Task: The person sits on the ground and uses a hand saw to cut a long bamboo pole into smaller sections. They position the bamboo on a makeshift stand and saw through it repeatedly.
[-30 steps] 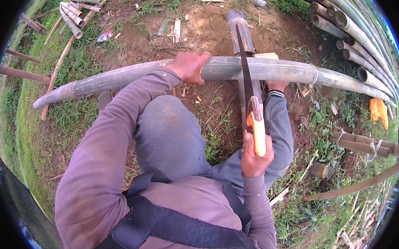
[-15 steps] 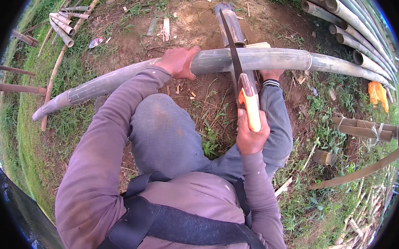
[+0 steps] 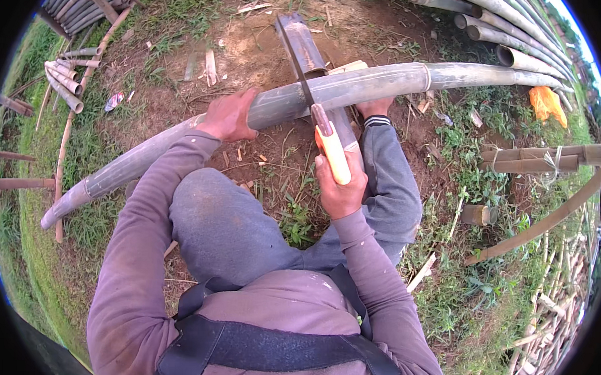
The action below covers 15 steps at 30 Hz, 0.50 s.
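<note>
A long grey-green bamboo pole [image 3: 365, 86] runs across in front of me, lying over a shorter bamboo piece [image 3: 301, 47] that points away from me. My left hand [image 3: 228, 115] grips the pole left of the crossing, with the thumb on its near side. In my right hand [image 3: 343, 188] is the orange-yellow handle of a hand saw [image 3: 333, 155]. Its dark blade lies across the pole just left of the crossing, and the tip reaches beyond over the shorter piece. Whether the teeth have cut in cannot be made out. My bare foot [image 3: 374, 107] rests beside the shorter piece, partly under the pole.
Stacked bamboo poles [image 3: 515, 36] lie at the far right, with an orange plastic bag [image 3: 547, 104] near them. Tied bamboo rails [image 3: 536, 161] and a short bamboo stub [image 3: 479, 215] are on the right. Cut bamboo tubes [image 3: 65, 83] lie at the left. Wood chips dot the ground.
The saw and my right hand have moved forward, bringing the handle closer to the pole. My left hand keeps its grip. The whole view has shifted, so things appear farther left.
</note>
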Motion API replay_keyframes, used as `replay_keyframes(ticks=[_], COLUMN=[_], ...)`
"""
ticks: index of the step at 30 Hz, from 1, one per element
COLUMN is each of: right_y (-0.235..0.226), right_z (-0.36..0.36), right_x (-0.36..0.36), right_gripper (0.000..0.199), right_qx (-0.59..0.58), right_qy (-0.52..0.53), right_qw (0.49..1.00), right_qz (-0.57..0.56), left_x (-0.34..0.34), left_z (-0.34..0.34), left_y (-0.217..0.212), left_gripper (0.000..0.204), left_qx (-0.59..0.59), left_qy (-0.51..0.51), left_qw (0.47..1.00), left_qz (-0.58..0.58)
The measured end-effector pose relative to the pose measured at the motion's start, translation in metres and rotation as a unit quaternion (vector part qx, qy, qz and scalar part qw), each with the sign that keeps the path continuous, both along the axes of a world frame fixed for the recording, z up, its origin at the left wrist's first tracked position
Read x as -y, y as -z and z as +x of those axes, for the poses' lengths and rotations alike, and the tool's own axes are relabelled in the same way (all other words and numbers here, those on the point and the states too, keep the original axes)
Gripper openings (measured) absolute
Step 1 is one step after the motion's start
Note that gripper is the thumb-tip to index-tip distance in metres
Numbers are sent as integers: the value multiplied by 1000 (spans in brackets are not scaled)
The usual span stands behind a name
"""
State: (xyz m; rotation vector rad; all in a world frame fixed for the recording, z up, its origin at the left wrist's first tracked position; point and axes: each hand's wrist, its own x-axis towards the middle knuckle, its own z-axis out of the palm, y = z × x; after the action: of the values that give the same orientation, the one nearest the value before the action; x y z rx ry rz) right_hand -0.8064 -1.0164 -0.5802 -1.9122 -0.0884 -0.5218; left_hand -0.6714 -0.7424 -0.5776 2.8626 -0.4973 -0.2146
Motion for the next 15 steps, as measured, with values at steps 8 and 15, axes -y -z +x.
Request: replay_keyframes(ticks=[8,15], right_y=[-22,-20], right_z=[3,-38], right_x=[2,16], right_gripper=[53,51], right_qx=[-25,-106], right_qy=[-31,-23], right_qw=[999,994], right_qz=[28,21], left_x=[0,-6], left_z=[12,-5], left_y=[-1,8], left_gripper=[94,95], left_qx=[-93,-56], left_qy=[5,1], left_qw=[995,998], left_qz=[33,22])
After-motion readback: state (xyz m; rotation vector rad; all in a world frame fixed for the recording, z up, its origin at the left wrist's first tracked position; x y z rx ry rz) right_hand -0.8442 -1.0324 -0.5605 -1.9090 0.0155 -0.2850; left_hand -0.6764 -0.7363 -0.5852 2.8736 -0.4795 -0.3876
